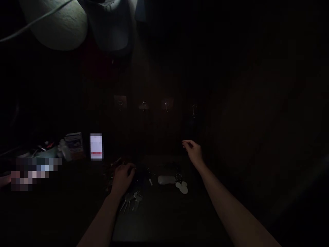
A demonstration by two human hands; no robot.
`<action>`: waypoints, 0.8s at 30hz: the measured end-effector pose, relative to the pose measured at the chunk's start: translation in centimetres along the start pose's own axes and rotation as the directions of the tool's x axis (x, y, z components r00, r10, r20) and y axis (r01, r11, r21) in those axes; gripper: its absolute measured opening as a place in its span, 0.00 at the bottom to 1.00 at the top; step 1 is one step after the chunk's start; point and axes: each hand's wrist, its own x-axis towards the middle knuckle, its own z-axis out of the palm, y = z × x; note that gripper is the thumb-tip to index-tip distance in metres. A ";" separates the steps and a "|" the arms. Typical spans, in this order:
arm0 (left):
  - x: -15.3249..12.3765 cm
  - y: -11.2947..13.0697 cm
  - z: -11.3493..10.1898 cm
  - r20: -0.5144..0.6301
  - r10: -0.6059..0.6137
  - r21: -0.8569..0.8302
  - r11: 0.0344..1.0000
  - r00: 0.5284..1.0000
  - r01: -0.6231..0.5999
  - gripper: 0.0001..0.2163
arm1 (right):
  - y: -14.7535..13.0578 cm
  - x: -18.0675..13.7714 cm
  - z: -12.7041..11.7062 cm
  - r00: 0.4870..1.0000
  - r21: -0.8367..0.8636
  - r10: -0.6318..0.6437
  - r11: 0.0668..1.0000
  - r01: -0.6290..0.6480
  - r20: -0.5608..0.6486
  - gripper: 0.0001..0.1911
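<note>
left hand point(123, 178) — curled down, grip unclear in the dark, beside keys point(132, 201) | right hand point(192, 151) — raised, loosely curled, empty

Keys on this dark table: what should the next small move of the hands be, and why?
Probably lower the right hand to the white tag and its ring: that hand is free, raised just beyond it, while the left hand sits beside the keys.
</note>
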 end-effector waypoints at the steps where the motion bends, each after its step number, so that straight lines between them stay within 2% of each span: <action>1: 0.0 0.0 0.0 0.001 -0.005 0.002 1.000 1.000 0.005 0.09 | 0.1 -0.8 0.2 1.000 -0.004 -0.003 1.000 0.003 0.031 0.15; 11: 0.0 0.4 -0.3 0.047 -0.044 -0.002 0.999 0.998 0.044 0.09 | -1.2 -8.4 3.8 0.956 -0.064 0.012 0.998 0.007 0.294 0.11; 14: 0.0 0.5 -0.3 0.047 -0.054 -0.043 0.997 0.997 0.056 0.11 | -1.8 -10.8 5.3 0.915 -0.119 -0.056 0.987 0.112 0.400 0.12; 16: -0.1 0.5 -0.3 0.039 -0.063 -0.059 0.996 0.997 0.065 0.11 | -2.4 -12.1 6.0 0.853 -0.151 -0.161 0.952 0.268 0.497 0.15; 18: -0.1 0.5 -0.3 0.033 -0.057 -0.059 0.997 0.998 0.059 0.11 | -3.0 -13.2 6.5 0.736 -0.153 -0.249 0.889 0.432 0.630 0.17; 20: 0.0 0.5 -0.4 0.015 -0.056 -0.052 0.997 0.998 0.057 0.11 | -3.4 -13.9 6.7 0.625 -0.150 -0.273 0.830 0.537 0.731 0.19; 22: 0.2 0.3 -0.8 -0.021 -0.089 -0.037 0.995 0.996 0.088 0.11 | -3.6 -14.3 6.8 0.569 -0.166 -0.255 0.795 0.584 0.782 0.19; 24: 0.5 0.0 -1.4 -0.063 -0.161 -0.015 0.987 0.985 0.160 0.11 | -3.4 -14.4 6.8 0.545 -0.180 -0.232 0.780 0.599 0.805 0.18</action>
